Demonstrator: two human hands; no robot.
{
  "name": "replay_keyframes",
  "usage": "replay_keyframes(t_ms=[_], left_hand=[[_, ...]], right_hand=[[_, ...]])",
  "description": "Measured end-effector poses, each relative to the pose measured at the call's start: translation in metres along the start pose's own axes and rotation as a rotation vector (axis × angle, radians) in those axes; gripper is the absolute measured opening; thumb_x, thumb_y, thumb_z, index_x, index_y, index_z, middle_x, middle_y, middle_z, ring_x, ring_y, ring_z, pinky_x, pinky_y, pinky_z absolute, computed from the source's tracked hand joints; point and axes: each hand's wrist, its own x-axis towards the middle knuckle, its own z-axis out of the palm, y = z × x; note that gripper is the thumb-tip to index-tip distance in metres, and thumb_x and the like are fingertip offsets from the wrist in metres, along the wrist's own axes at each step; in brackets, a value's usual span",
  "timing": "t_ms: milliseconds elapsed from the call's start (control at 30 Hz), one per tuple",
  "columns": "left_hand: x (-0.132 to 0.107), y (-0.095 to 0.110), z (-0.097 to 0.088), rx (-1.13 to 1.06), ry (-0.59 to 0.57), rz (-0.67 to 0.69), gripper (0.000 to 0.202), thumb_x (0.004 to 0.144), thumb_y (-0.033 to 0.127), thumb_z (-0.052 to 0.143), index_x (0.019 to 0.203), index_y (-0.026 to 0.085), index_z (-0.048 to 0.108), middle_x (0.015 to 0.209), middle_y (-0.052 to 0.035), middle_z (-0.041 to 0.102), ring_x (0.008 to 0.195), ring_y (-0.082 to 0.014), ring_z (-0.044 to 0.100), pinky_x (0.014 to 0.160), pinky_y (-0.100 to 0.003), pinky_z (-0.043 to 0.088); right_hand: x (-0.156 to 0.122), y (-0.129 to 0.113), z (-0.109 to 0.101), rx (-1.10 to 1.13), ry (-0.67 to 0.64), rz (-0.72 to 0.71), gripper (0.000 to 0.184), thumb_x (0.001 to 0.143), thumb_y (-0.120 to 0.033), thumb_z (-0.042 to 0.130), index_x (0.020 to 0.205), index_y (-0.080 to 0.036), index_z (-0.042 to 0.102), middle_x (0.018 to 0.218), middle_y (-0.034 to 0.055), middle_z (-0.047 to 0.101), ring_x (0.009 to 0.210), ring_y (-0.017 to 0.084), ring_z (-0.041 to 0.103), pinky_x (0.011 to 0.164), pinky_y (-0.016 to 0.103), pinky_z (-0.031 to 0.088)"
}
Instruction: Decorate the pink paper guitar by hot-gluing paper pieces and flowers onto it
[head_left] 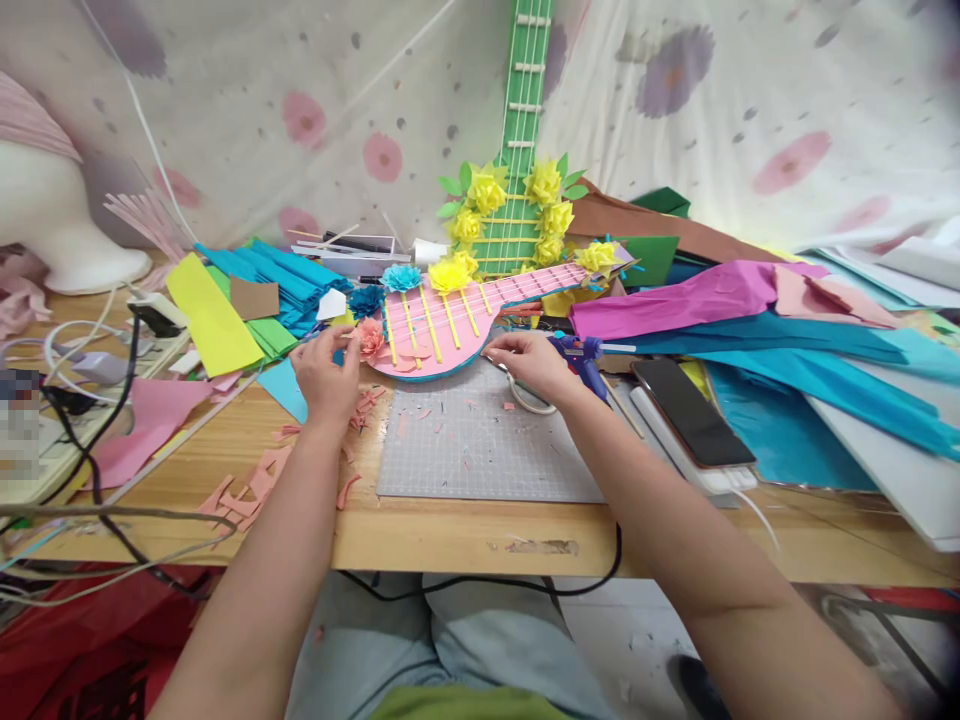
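A pink paper guitar [412,325] with yellow strips, pale strings and a blue edge lies tilted on the table, its neck pointing right. My left hand [328,372] is at its left end, thumb and fingers closed about a coral paper flower [370,340]. Blue paper flowers [402,278] and a yellow one [448,275] sit along the guitar's upper edge. My right hand [531,366] is at its lower right rim, fingertips pinched together; what is between them is hidden. Under that hand, a pale-handled pair of scissors [534,404] partly shows above the grey cutting mat [480,450].
A green guitar [517,130] with yellow flowers stands behind. To the right are a blue glue gun [581,358], a phone [694,410] and coloured paper [675,297]. Coral scraps [255,485], a power strip [45,440] and cables [97,480] lie left.
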Motion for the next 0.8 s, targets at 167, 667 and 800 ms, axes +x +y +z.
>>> replay_keyframes(t_ms=[167, 667, 800], left_hand=[[0.005, -0.01, -0.007, 0.141, -0.13, 0.072, 0.035, 0.061, 0.031, 0.071, 0.09, 0.021, 0.056, 0.095, -0.0077, 0.059, 0.102, -0.0294, 0.049, 0.091, -0.043, 0.034], [0.003, -0.02, 0.01, 0.149, -0.162, 0.168, 0.016, 0.068, 0.026, 0.065, 0.083, 0.021, 0.061, 0.101, -0.0091, 0.051, 0.107, -0.0284, 0.042, 0.095, -0.044, 0.03], [0.003, -0.022, 0.01, 0.135, -0.124, 0.175, 0.008, 0.068, 0.025, 0.066, 0.073, 0.021, 0.061, 0.099, -0.0083, 0.054, 0.105, -0.0274, 0.044, 0.094, -0.043, 0.03]], right_hand=[[-0.002, -0.011, 0.02, -0.183, -0.034, -0.094, 0.023, 0.083, -0.033, 0.051, 0.08, -0.018, 0.069, 0.073, 0.0018, 0.065, 0.066, 0.013, 0.054, 0.063, 0.026, 0.037], [0.025, -0.049, 0.102, -0.644, -0.001, -0.383, 0.023, 0.086, -0.026, 0.051, 0.101, -0.02, 0.068, 0.098, 0.0081, 0.057, 0.098, 0.02, 0.049, 0.077, 0.028, 0.038], [0.032, -0.047, 0.109, -0.65, -0.023, -0.418, 0.024, 0.086, -0.029, 0.051, 0.095, -0.022, 0.071, 0.094, 0.0072, 0.057, 0.094, 0.02, 0.049, 0.075, 0.029, 0.038]])
